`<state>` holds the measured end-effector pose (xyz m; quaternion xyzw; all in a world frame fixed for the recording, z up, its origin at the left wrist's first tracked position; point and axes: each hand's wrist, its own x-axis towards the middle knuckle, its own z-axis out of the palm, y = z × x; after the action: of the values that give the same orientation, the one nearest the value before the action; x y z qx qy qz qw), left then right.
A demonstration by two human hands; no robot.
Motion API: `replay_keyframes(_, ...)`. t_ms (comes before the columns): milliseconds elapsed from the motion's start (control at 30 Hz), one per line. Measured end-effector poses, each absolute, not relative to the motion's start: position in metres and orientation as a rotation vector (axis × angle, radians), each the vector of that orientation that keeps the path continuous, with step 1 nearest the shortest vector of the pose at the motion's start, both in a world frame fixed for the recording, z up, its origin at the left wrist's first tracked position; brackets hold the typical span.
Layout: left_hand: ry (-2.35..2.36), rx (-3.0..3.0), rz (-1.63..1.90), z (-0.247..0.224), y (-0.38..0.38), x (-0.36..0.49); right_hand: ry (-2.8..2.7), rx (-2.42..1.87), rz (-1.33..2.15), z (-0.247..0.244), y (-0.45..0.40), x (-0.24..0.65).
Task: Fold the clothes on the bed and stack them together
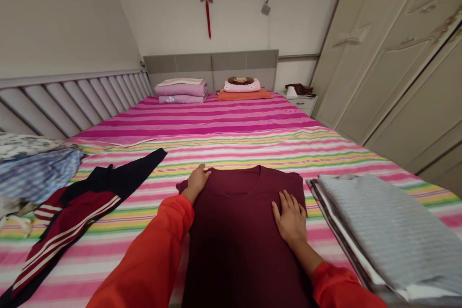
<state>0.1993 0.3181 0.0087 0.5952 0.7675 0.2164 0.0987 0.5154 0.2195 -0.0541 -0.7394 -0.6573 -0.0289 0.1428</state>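
Note:
A dark maroon V-neck shirt (231, 231) lies spread on the bed in front of me, its neckline pointing away. My left hand (197, 182) is at the shirt's left shoulder, fingers closed on the cloth there; part of the grip is hidden. A short bit of sleeve sticks out to the left of that wrist. On the shirt's right upper chest, my right hand (290, 219) rests flat with its fingers apart.
Right of the shirt is a stack of folded grey and white clothes (393, 226). A navy and maroon striped garment (79, 211) and a heap of clothes (39, 163) lie left. Folded bedding (182, 91) and a pillow stack (243, 89) stand by the headboard (173, 63).

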Motion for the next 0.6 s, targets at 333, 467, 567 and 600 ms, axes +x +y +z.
replay_keyframes(333,2.355,1.709,0.724,0.002,0.331,0.218,-1.883,-2.111,-0.06,-0.048,0.217,0.515)
replay_keyframes(467,2.203,1.961,0.747,-0.013,0.298,0.235,-1.875,-2.1,-0.041,-0.047,0.217,0.514)
replay_keyframes(567,2.128,2.129,0.509,-0.018,0.277,0.219,-1.871,-2.081,-0.047,-0.046,0.217,0.515)
replay_keyframes(600,2.171,2.123,0.429,-0.017,0.272,0.209,-1.87,-2.072,-0.051,-0.046,0.217,0.515)
